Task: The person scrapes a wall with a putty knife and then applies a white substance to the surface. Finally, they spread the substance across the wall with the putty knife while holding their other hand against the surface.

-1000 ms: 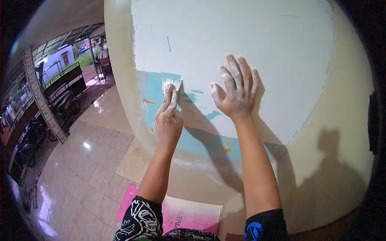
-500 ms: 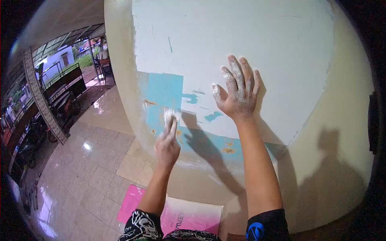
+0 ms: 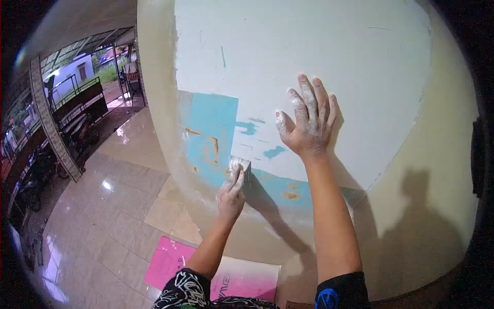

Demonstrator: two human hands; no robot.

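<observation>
While the left hand [image 3: 232, 195] grips a flat, white-smeared rectangular scraper [image 3: 240, 162] at the lower right of the turquoise painted patch [image 3: 213, 118], overtilting could gouge the paint; right of that patch, the powdery right hand [image 3: 310, 129], spread flat on smooth white coating [image 3: 309, 41], might slip.

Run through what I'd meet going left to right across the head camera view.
Slanted post → left hand holding a scraper → right hand spread on the white wall area → head-and-shoulders shadow → dark object at the edge, too unclear to name.
</observation>
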